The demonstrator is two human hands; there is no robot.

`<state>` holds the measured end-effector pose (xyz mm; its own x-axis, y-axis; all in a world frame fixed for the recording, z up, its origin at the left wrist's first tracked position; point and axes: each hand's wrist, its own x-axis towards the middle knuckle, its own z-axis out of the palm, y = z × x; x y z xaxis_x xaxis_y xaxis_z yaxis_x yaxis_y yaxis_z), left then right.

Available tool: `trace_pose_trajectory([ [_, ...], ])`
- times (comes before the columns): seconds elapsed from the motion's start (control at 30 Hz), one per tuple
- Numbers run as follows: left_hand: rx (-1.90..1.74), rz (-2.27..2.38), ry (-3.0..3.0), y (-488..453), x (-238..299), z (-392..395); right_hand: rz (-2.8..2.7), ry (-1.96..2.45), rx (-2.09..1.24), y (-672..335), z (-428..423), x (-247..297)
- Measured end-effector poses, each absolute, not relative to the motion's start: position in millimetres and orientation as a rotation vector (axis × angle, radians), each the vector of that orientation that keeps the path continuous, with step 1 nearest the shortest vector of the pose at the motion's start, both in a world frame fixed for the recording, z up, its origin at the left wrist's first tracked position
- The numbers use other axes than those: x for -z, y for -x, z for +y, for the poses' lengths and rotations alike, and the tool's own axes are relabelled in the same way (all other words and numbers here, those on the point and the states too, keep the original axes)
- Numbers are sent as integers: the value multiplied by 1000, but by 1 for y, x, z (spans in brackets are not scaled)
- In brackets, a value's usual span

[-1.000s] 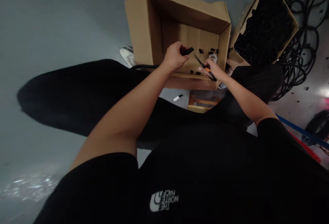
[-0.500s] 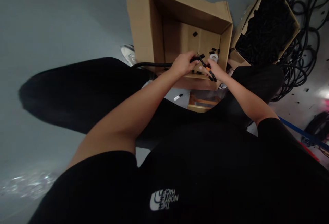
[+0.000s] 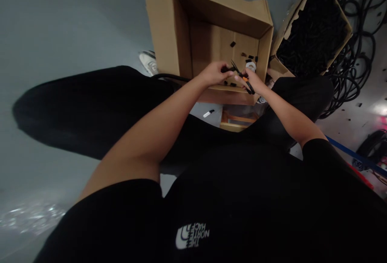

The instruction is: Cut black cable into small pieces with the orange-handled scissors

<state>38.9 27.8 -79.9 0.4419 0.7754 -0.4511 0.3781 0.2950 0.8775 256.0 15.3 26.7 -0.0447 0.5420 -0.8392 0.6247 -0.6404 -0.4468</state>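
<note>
Examiner: Head view. Report the left hand [image 3: 215, 73].

Observer: Fingers pinched around the end of a slim, flexible black tube [image 3: 169, 76], over the open brown cardboard box [image 3: 163, 29]. The tube runs back beneath the forearm.

Examiner: The right hand [image 3: 253, 81]?

Observer: Fingers gripping black-and-orange handled scissors [image 3: 245, 80], blades pointing away from the body, just beside the tube's end. Contact cannot be determined.

Examiner: Surroundings?

Observer: Short black cut pieces [image 3: 232, 44] and a flat white ring [image 3: 250, 67] inside the box. To its right, a second brown carton [image 3: 281, 65] filled with black pieces.
</note>
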Motion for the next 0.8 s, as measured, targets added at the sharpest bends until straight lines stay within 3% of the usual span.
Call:
trace_pose_trajectory([
  [0.17, -326, 1403, -1144, -30, 96, 36, 1357, -2085, 1828, -263, 10, -17],
  [0.8, -169, 1261, -1329, -46, 48, 28, 1435, -2062, 1837, -275, 11, 1],
])
